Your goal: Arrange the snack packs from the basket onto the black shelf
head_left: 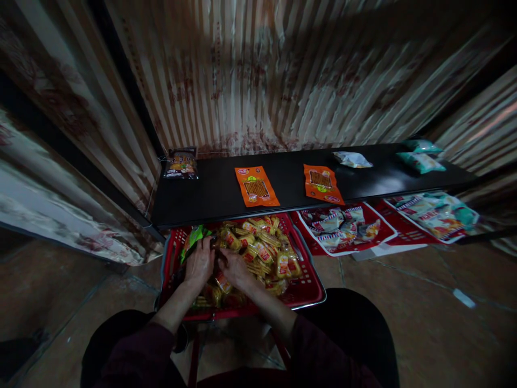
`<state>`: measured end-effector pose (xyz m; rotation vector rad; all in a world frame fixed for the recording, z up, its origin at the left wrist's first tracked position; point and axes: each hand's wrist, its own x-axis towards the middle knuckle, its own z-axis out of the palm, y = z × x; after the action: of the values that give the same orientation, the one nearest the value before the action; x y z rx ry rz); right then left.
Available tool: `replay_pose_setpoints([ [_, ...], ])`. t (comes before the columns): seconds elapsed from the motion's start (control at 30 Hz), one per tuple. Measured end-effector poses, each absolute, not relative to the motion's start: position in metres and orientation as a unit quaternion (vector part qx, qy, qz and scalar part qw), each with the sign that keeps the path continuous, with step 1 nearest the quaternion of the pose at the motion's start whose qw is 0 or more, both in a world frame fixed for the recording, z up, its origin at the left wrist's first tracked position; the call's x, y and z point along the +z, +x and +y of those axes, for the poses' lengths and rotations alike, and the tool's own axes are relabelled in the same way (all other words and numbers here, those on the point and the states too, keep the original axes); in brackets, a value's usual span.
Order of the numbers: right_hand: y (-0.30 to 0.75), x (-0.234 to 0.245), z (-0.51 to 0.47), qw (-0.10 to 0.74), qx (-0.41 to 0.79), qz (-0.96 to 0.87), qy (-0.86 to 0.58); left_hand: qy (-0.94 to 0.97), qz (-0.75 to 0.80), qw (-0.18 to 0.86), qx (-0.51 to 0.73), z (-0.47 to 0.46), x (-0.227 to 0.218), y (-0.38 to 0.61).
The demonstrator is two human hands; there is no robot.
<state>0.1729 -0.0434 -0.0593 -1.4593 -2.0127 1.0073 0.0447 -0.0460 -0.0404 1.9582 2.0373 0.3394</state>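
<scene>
A red shopping basket [313, 275] stands before me, filled with small yellow cracker packets [262, 252] in clear wrap. Both hands reach into its left half. My left hand [201, 262] lies beside a green and dark snack packet [196, 237], its fingers curled over something dark. Close on its right, my right hand [234, 268] has its fingers bent inward toward the same dark spot. What either hand grips is too dark and covered to make out.
On the black shelf [218, 186] lie a dark snack bag [181, 163], two orange packets [257, 186] [323, 184], a white packet [352, 159] and teal packets [422, 161]. Beneath its edge, further red baskets [385, 237] hold bagged snacks. A striped curtain [258, 102] hangs behind.
</scene>
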Motion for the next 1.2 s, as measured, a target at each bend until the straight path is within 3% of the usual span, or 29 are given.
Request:
replay_pose_setpoints([
  [0.27,0.163,-0.057,-0.047,0.247,0.421,-0.693,-0.530,0.656,0.672,0.233,0.254,-0.036,-0.046,0.043],
  [0.4,0.175,-0.054,-0.056,0.299,0.448,-0.683,-0.494,0.609,0.667,0.243,0.353,-0.032,-0.037,0.040],
  [0.63,0.174,-0.071,-0.068,0.357,0.389,-0.699,-0.482,0.422,0.634,0.470,0.446,-0.028,-0.009,0.046],
  [0.77,0.163,-0.073,-0.064,0.422,0.338,-0.675,-0.502,0.394,0.600,0.503,0.482,-0.024,0.001,0.050],
  [1.0,0.163,-0.058,-0.061,0.460,0.366,-0.629,-0.509,0.406,0.519,0.569,0.492,-0.021,0.004,0.046],
  [1.2,0.176,-0.041,-0.063,0.443,0.405,-0.558,-0.574,0.467,0.551,0.489,0.490,-0.017,-0.005,0.030],
])
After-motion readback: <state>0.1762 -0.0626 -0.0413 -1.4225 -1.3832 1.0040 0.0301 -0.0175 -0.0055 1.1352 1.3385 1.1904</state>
